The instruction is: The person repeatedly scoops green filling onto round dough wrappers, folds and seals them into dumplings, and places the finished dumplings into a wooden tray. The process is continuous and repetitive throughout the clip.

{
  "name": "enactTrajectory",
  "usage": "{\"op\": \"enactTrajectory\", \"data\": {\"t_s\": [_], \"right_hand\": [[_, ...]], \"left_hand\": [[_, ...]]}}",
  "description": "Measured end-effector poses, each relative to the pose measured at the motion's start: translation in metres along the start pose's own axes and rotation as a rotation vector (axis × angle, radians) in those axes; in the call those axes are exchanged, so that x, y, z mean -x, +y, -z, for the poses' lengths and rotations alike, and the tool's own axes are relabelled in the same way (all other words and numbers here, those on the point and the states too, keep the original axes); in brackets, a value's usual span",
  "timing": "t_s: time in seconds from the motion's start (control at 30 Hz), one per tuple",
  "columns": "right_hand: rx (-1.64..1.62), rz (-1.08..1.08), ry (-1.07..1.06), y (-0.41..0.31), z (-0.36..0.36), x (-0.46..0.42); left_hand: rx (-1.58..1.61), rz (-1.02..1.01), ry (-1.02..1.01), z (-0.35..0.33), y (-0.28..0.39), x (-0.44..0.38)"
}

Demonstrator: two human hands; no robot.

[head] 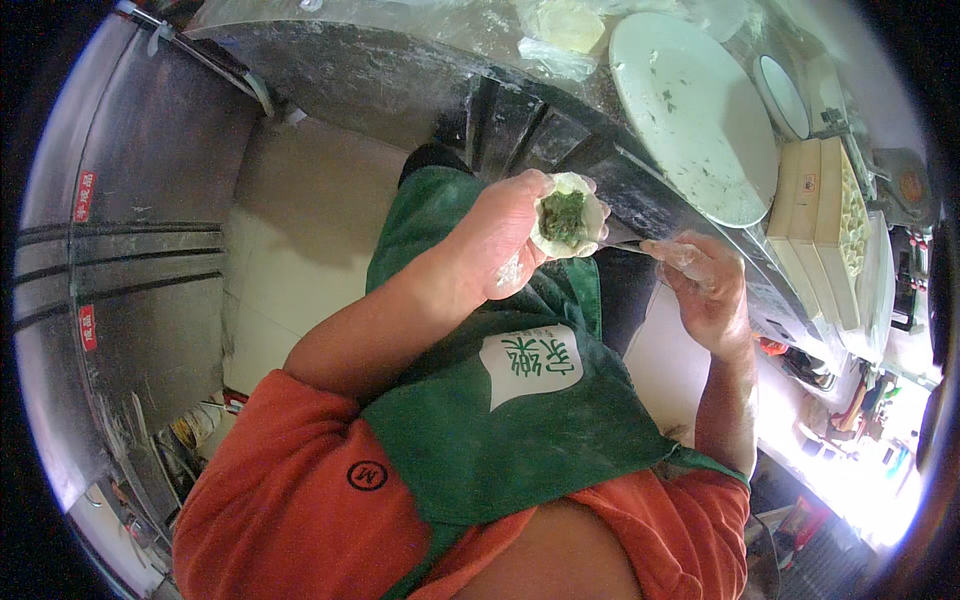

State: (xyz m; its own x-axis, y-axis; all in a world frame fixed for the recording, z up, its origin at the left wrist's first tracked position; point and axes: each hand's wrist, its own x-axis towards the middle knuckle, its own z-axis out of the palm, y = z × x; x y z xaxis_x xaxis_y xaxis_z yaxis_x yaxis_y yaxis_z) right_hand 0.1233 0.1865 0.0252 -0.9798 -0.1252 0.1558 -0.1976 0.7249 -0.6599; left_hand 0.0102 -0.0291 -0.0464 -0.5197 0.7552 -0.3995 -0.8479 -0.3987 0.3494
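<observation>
A round dough wrapper (545,246) lies cupped in my left hand (499,240), its edge curling up around the fingers. Chopped green filling (562,215) is heaped in its middle. My right hand (701,281) grips the handle end of a thin metal spatula or knife (624,242). The tool's far end meets the near right edge of the wrapper and filling, and its tip is hidden there. Flour whitens the fingers and the heel of my left hand. Both hands are raised in front of my green apron (540,442), beside the worktop.
A floury worktop (420,30) runs across the top, bearing pale dough (562,26) and a big white dish (690,112) with green scraps. Stacked trays (799,195) stand beyond it, the top one holding small pale pieces. A steel cabinet (165,135) with labels is at left.
</observation>
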Motion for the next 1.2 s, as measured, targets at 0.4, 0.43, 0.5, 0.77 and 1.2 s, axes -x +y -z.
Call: {"op": "enactTrajectory", "data": {"t_s": [0.4,0.43,0.5,0.77,1.2], "right_hand": [[-0.152,-0.378,-0.098,-0.009,0.003,-0.017],[-0.167,-0.301,-0.016,-0.004,0.001,-0.011],[-0.076,-0.182,0.076,0.0,-0.002,-0.007],[0.287,0.132,0.042,0.008,0.012,-0.003],[-0.227,-0.23,-0.234,0.004,0.009,-0.016]], "left_hand": [[-0.091,-0.02,0.07,-0.007,-0.005,0.005],[-0.082,-0.032,0.082,-0.008,-0.002,0.005],[-0.07,-0.032,0.074,-0.007,0.0,0.003],[-0.115,-0.013,0.004,-0.003,0.002,0.0],[-0.276,0.032,-0.087,-0.005,-0.021,0.004]]}}
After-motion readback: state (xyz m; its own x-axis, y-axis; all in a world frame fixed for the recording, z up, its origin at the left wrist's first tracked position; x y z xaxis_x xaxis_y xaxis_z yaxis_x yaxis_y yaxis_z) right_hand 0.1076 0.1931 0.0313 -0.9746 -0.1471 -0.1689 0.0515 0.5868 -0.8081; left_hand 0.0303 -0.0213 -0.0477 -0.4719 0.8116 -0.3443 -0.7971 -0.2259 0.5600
